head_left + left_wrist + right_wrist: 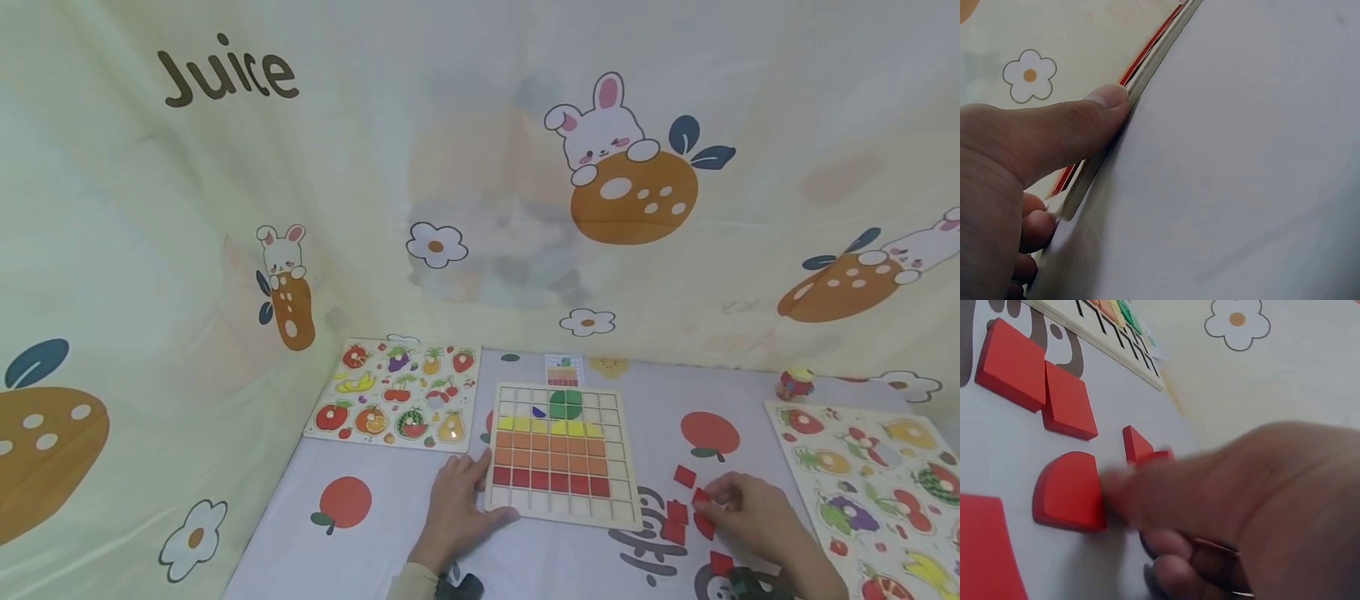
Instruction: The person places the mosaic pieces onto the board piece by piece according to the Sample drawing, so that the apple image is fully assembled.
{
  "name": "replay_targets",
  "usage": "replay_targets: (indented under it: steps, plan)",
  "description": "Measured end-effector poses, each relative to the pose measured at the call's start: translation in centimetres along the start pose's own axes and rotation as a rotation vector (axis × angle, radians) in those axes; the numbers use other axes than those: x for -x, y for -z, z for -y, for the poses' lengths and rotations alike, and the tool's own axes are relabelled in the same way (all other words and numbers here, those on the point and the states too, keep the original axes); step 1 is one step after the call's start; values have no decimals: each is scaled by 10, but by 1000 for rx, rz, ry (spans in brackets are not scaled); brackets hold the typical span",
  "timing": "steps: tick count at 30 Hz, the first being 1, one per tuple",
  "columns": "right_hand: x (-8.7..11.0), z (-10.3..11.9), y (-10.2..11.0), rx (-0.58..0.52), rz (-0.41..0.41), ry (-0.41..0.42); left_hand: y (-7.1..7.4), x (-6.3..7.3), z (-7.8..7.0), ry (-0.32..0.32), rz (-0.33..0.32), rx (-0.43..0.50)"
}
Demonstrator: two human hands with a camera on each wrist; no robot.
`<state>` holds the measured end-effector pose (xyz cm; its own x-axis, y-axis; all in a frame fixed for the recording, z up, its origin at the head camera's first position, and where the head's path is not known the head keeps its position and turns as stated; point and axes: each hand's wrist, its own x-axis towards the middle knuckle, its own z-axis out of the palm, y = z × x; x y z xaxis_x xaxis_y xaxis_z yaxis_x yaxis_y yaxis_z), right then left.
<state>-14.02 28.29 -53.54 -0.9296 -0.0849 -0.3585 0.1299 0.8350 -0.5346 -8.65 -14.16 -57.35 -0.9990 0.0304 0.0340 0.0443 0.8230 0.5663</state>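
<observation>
A wooden grid board (553,505) lies on the table, partly filled with green, blue, yellow, orange and red tiles. At its near-left corner my left hand (453,504) holds the frame, thumb along the near edge and fingers at the left side. My right hand (753,512) is among loose red tiles right of the board, fingers bent, pinching a red tile (701,497) at the fingertips; the thumb partly hides it in the right wrist view. Just beside the thumb lies a red tile with a rounded corner (1071,494). Two square red tiles (1013,362) touch each other nearby.
A small printed card (564,371) stands behind the board. Fruit puzzle boards lie to the left (397,396) and right (873,492). A small figurine (795,383) is at the back right. A patterned curtain (495,167) hangs behind the table.
</observation>
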Motion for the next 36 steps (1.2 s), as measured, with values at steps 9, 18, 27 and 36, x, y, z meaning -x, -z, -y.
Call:
replay_targets:
  steps: [9,18,27,36]
  plan:
    - [-5,-7,8,-94,-53,9,1,0,1,-1,-9,8]
    - [-6,2,-13,-292,-169,-55,0,0,2,2,6,12]
    - [-7,7,-27,-377,-254,-48,-1,0,3,-7,5,15]
    - [-11,15,-32,-438,-263,-117,1,0,0,13,17,20]
